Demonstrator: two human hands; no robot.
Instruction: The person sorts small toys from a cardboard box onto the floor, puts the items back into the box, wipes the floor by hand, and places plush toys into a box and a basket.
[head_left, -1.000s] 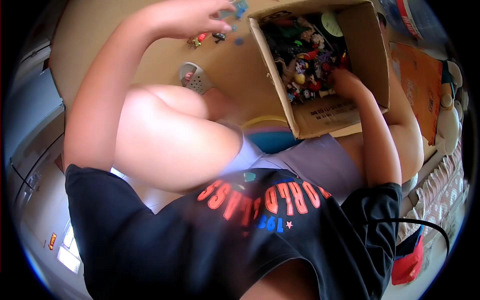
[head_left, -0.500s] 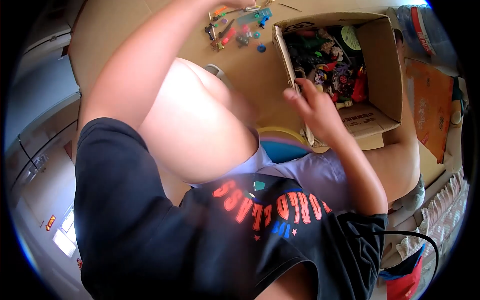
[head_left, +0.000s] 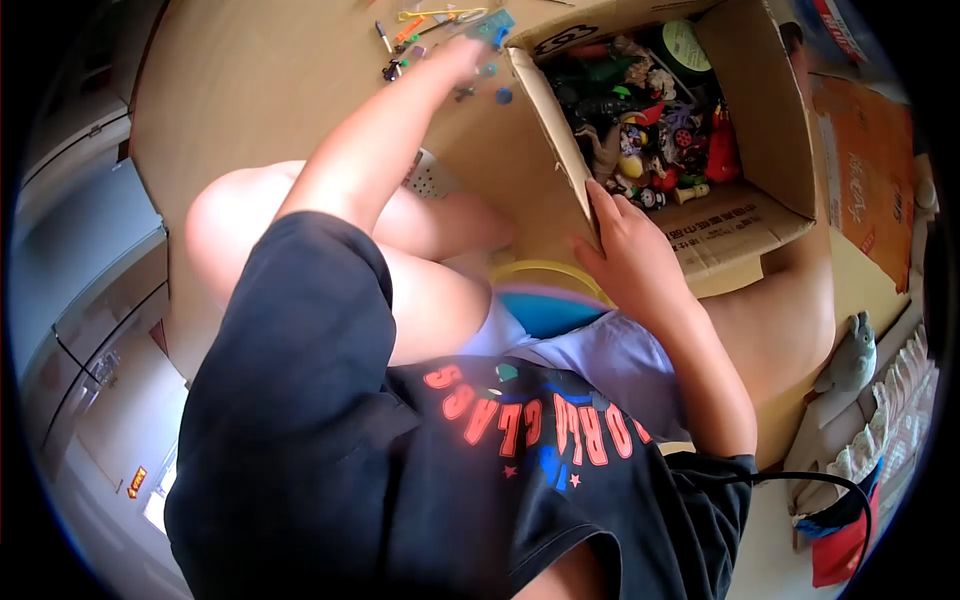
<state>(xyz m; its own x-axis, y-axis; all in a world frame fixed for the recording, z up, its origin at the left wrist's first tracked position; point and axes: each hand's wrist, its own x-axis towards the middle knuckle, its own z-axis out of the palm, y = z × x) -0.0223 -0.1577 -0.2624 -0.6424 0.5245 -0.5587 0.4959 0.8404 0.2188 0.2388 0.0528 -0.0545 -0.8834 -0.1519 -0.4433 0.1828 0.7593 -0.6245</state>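
My left hand (head_left: 462,60) is over the small toys spread on the floor, its fingers smeared by motion and partly hidden. Around it lie a yellow stick toy (head_left: 440,14), a blue disc (head_left: 503,96) and other small colourful pieces. My right hand (head_left: 632,238) grips the near left edge of an open cardboard box (head_left: 545,120), thumb outside and fingers over the rim. Inside the box is a jumble of toys, with a red toy (head_left: 722,145), a purple wheel (head_left: 683,137) and a round pale-green lid (head_left: 685,45) among them.
A yellow-rimmed blue tub (head_left: 545,312) stands between my legs and the box. To the right are an orange cardboard sheet (head_left: 865,170), a large clear bottle (head_left: 835,30) and a grey plush toy (head_left: 850,355). A black cable (head_left: 830,480) runs by my right sleeve.
My left hand has come down and right over the scattered toys. My right hand has moved from hovering beside the box to gripping its edge. The view has shifted slightly.
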